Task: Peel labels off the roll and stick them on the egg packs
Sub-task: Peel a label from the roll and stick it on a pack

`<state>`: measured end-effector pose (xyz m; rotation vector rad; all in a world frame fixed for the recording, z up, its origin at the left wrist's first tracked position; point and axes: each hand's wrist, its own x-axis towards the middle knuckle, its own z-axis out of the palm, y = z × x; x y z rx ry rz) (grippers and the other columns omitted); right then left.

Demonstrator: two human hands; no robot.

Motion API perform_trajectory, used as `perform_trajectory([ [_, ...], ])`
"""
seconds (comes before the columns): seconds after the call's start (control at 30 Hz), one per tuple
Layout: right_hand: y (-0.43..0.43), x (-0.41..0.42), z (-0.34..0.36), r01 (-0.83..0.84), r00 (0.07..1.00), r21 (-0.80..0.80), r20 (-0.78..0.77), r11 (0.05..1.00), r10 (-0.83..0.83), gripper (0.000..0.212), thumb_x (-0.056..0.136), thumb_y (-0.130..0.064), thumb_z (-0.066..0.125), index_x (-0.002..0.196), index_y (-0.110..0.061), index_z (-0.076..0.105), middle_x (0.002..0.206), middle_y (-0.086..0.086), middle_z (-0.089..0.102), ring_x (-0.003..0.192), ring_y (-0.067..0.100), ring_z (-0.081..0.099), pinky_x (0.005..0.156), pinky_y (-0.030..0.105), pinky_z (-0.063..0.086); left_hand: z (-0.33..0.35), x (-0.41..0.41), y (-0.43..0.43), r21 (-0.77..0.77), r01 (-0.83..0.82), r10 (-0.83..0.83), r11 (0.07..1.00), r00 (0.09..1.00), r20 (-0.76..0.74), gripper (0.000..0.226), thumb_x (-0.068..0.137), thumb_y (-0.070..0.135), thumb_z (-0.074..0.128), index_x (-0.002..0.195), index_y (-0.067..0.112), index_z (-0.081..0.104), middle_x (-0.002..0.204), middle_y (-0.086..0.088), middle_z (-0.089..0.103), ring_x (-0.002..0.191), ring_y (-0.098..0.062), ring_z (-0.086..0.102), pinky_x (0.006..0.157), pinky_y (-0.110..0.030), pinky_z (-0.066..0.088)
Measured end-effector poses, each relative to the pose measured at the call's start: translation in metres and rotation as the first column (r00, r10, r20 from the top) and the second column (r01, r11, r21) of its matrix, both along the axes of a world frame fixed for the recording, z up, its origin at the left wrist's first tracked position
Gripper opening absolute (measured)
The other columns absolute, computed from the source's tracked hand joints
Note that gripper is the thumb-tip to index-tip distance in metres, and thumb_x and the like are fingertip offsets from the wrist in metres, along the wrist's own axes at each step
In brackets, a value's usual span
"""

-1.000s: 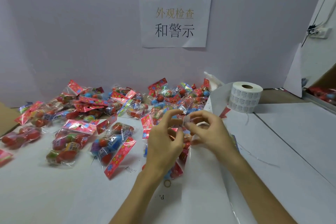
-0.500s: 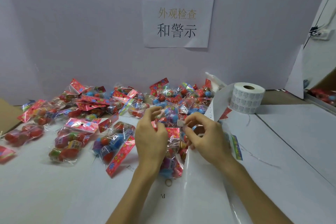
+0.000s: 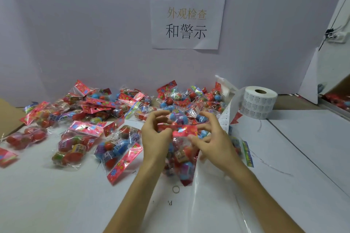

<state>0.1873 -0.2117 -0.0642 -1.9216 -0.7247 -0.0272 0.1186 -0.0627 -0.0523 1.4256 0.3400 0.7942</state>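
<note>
Both hands are at one egg pack (image 3: 181, 159), raised just above the worktop (image 3: 56, 204) in the middle of the view; the left hand (image 3: 154, 136) pinches the left end of its red header card (image 3: 184, 131), fingers curled round it; the right hand (image 3: 215, 145) pinches the right end, thumb in front, fingers behind. The step in hand looks like the sticking itself, a label being set or pressed near the header; the label cannot be made out, being either under the fingers or too small to tell. If it is on, the next move calls for a firm rub to flatten it, then laying this pack aside and going back for another label. The label roll (image 3: 259, 102) stands on end at the back right, well apart from the hands; its backing strip (image 3: 230, 108) trails down toward them, so the next label is probably close by. The strip's lower end is lost behind the right hand. In the pile of egg packs (image 3: 113, 104) along the wall, which packs already carry labels cannot be read; both forearms are cut off at the bottom edge.
</note>
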Motion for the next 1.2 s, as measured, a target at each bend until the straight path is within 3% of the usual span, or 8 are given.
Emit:
perform_trajectory([
  [0.13,-0.001,0.002,0.005,-0.103,0.968,0.197,-0.207,0.975,0.144,0.076,0.088,-0.029,0.079,0.147,-0.038,0.032,0.108,-0.008,0.072,0.088,0.019,0.076,0.068,0.034,0.062,0.005,-0.002,0.007,-0.193,-0.010,0.030,0.981,0.994,0.106,0.051,0.081,-0.025,0.052,0.102,0.019,0.067,0.099,-0.008,0.066,0.087,-0.017,0.064,0.061,-0.020,0.056],
  [0.33,0.000,0.002,0.003,-0.175,0.973,0.132,-0.130,0.976,0.192,0.083,0.078,-0.041,0.079,0.146,-0.043,0.030,0.110,-0.017,0.074,0.107,0.004,0.069,0.096,0.032,0.053,0.010,-0.002,0.011,-0.532,0.099,0.022,0.841,0.976,0.217,0.047,0.083,-0.022,0.054,0.106,0.018,0.065,0.093,-0.004,0.066,0.080,-0.015,0.066,0.062,-0.022,0.057],
  [0.53,0.000,0.007,0.001,-0.163,0.973,0.141,-0.142,0.976,0.183,0.077,0.085,-0.028,0.081,0.141,-0.046,0.033,0.112,-0.019,0.074,0.108,0.005,0.069,0.098,0.039,0.057,0.011,-0.004,0.014,-0.704,0.300,-0.061,0.644,0.937,0.344,0.042,0.089,-0.010,0.057,0.117,0.021,0.060,0.088,-0.004,0.073,0.071,-0.015,0.074,0.058,-0.030,0.060],
  [0.7,0.000,0.006,0.001,-0.154,0.972,0.146,-0.155,0.977,0.177,0.076,0.087,-0.028,0.080,0.145,-0.043,0.033,0.112,-0.018,0.074,0.109,0.006,0.069,0.099,0.043,0.057,0.011,-0.004,0.018,-0.707,0.387,-0.109,0.592,0.908,0.405,0.036,0.092,-0.005,0.057,0.117,0.021,0.058,0.076,0.000,0.075,0.067,-0.016,0.075,0.055,-0.034,0.060],
  [0.9,-0.001,0.005,0.003,-0.136,0.971,0.180,-0.172,0.974,0.167,0.072,0.085,-0.030,0.081,0.140,-0.045,0.037,0.104,-0.014,0.074,0.105,0.007,0.070,0.098,0.042,0.057,0.008,-0.002,0.022,-0.706,0.425,-0.127,0.567,0.892,0.435,0.039,0.084,0.001,0.066,0.119,0.017,0.061,0.097,-0.004,0.074,0.099,-0.023,0.069,0.088,-0.038,0.061],
  [1.03,-0.004,0.003,0.009,-0.144,0.942,0.339,-0.239,0.930,0.234,0.080,0.075,-0.027,0.081,0.144,-0.035,0.042,0.097,-0.009,0.072,0.101,0.020,0.072,0.077,0.039,0.062,0.012,-0.005,0.021,-0.615,0.418,-0.166,0.668,0.890,0.424,0.038,0.078,0.007,0.071,0.114,0.015,0.060,0.103,-0.005,0.074,0.097,-0.019,0.072,0.094,-0.036,0.059],
  [1.1,-0.005,0.002,0.012,-0.120,0.934,0.421,-0.258,0.899,0.245,0.080,0.075,-0.021,0.081,0.145,-0.029,0.044,0.099,-0.003,0.071,0.103,0.026,0.072,0.074,0.038,0.061,0.015,-0.006,0.018,-0.525,0.380,-0.258,0.761,0.921,0.292,0.066,0.076,0.020,0.081,0.135,0.010,0.052,0.128,-0.009,0.068,0.118,-0.024,0.067,0.109,-0.050,0.048],
  [1.2,-0.007,0.002,0.015,-0.063,0.921,0.555,-0.288,0.830,0.263,0.074,0.075,-0.014,0.078,0.141,-0.024,0.047,0.101,0.000,0.073,0.098,0.027,0.074,0.072,0.034,0.061,0.016,-0.009,0.012,-0.389,0.462,-0.452,0.797,0.883,0.123,0.098,0.066,0.046,0.084,0.148,0.011,0.045,0.138,-0.015,0.063,0.126,-0.034,0.062,0.105,-0.050,0.052],
])
